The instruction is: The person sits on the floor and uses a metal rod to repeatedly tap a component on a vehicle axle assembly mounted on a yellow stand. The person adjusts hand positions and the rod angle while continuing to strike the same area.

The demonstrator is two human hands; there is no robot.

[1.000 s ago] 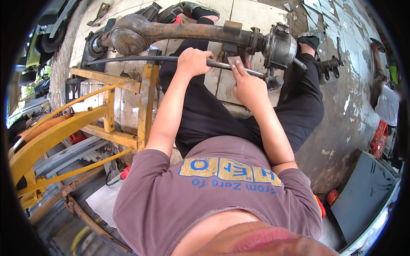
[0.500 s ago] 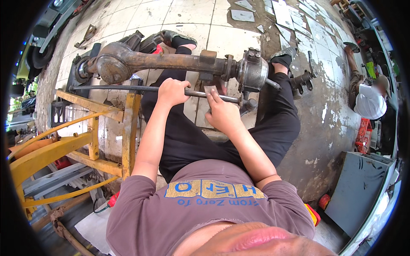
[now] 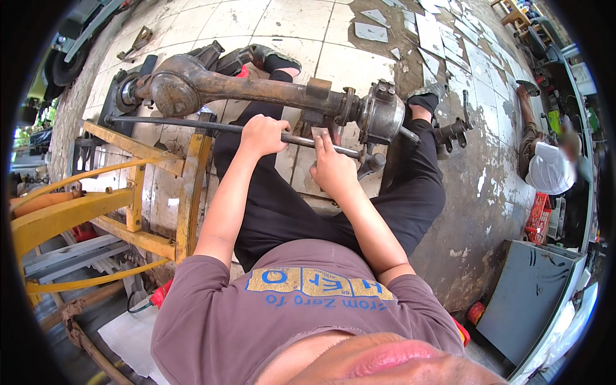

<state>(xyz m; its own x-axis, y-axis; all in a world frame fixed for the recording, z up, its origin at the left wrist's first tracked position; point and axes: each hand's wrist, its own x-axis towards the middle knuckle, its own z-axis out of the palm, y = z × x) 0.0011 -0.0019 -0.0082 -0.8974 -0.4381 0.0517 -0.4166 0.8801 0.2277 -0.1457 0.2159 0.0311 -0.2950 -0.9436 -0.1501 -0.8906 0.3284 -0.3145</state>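
A long steel tie rod (image 3: 173, 122) runs across in front of me, below a rusty axle housing (image 3: 266, 92) with a round differential bulge at the left. My left hand (image 3: 262, 136) is closed round the middle of the rod. Farther right, my right hand (image 3: 333, 172) pinches a small brownish piece of sandpaper (image 3: 317, 132) against the rod, two fingers stretched along it and the thumb below. The rod's right end meets a joint beside the grey steering knuckle (image 3: 381, 120). The sandpaper's underside is hidden.
A yellow metal frame (image 3: 187, 205) stands close on my left. My legs straddle the axle. A loose metal part (image 3: 452, 133) lies by my right foot, and broken tiles (image 3: 430, 35) lie beyond. At the right are another person (image 3: 550, 168), a red crate (image 3: 538, 217) and a grey cabinet (image 3: 523, 298).
The view has tilted slightly, shifting the surroundings. Both hands keep their holds on the rod and the sandpaper, with only a slight shift of the right hand.
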